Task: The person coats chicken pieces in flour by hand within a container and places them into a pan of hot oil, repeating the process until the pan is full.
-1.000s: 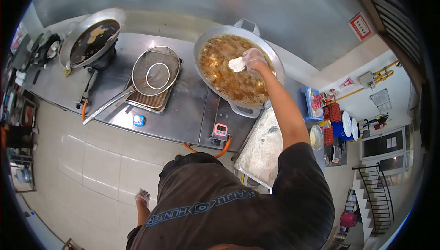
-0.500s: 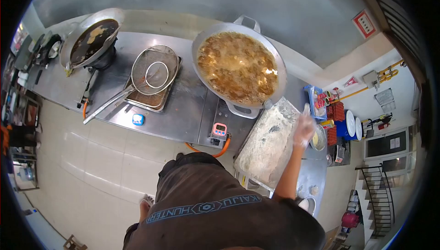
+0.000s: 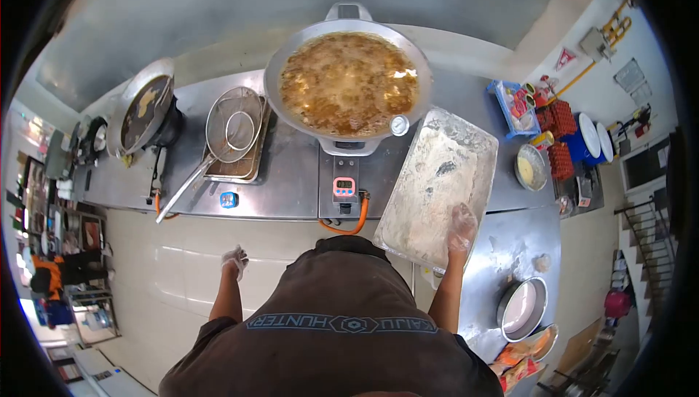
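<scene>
My right hand (image 3: 461, 229), in a clear plastic glove, is over the near right part of a metal tray (image 3: 489, 169) coated with white flour. Its fingers look loosely stretched out with nothing in them; whether they touch the flour or rim I cannot tell. Away from the counter, over the floor at the left, my left hand (image 3: 235, 260) is gloved too and empty, its fingers apart and a little bent. Behind the tray, a big wok (image 3: 273, 80) holds bubbling oil with golden-brown pieces. A round dial thermometer (image 3: 399, 125) sits at its near rim.
Left of the wok, a mesh strainer (image 3: 218, 124) rests on a rack tray. Farther left stands a second wok (image 3: 162, 69) of dark oil. Timers (image 3: 344, 187) mark the front edge. At right are a batter bowl (image 3: 530, 167), a round pan (image 3: 502, 317) and a blue basket (image 3: 502, 105).
My right hand has moved back toward me along the tray's right side. My left arm has swung out to the left, bringing that hand fully into view. The whole view has shifted.
</scene>
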Tool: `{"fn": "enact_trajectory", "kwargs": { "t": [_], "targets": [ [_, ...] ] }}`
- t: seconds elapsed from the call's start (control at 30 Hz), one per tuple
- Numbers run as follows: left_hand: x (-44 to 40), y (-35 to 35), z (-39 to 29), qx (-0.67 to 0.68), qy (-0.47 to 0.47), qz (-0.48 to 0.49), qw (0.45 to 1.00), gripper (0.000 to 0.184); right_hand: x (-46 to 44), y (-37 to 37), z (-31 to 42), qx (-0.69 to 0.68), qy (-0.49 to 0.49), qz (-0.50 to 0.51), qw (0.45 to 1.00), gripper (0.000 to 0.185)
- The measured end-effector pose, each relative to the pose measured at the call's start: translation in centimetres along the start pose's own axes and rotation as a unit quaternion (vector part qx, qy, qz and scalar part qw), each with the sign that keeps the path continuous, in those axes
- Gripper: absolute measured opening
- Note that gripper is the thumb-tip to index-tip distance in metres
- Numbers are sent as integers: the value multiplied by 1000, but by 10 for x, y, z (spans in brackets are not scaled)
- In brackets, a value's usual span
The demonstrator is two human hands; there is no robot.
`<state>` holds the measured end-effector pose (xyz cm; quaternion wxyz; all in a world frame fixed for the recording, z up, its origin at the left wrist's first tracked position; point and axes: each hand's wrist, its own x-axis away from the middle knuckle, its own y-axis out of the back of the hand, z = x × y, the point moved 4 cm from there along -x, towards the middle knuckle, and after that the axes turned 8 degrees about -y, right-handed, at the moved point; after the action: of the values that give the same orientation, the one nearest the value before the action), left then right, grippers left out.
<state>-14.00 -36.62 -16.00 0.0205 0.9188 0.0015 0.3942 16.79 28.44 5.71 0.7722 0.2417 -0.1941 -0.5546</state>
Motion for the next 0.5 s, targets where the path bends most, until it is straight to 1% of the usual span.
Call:
{"fn": "enact_trajectory", "kwargs": {
  "t": [0.07,0.1,0.17,0.2,0.23,0.27,0.33,0.37,0.43,0.47,0.5],
  "targets": [
    [2,-30,-21,-14,1,26,1000,29,5,12,30,-37,-10,-34,999,39],
    [8,-45,-26,-7,-22,40,999,32,1,9,19,-25,-20,-10,999,39],
    [15,-67,-24,4,-20,51,998,35,-7,1,-3,4,-39,42,998,39],
    [24,-79,-20,0,-16,50,999,36,-8,4,-6,-27,-31,14,999,37],
    [39,-90,-20,-15,-24,35,999,36,-7,7,4,-57,-22,-13,998,36],
    [48,-96,-15,8,-18,42,999,37,-11,9,9,-87,-11,-37,995,36],
    [70,-106,-3,31,-24,74,996,39,-22,5,7,-49,63,-21,997,35],
    [90,-115,-2,19,-33,53,998,39,-28,1,3,-29,100,-10,995,35],
    [131,-134,-4,-4,-44,10,999,40,-51,-27,-32,85,29,114,989,40],
    [142,-140,-8,-29,-69,13,997,41,-56,-31,-38,142,-8,177,974,42],
    [151,-149,-11,-53,-93,15,994,42,-57,-32,-47,1,-91,201,975,44]
  ]
}}
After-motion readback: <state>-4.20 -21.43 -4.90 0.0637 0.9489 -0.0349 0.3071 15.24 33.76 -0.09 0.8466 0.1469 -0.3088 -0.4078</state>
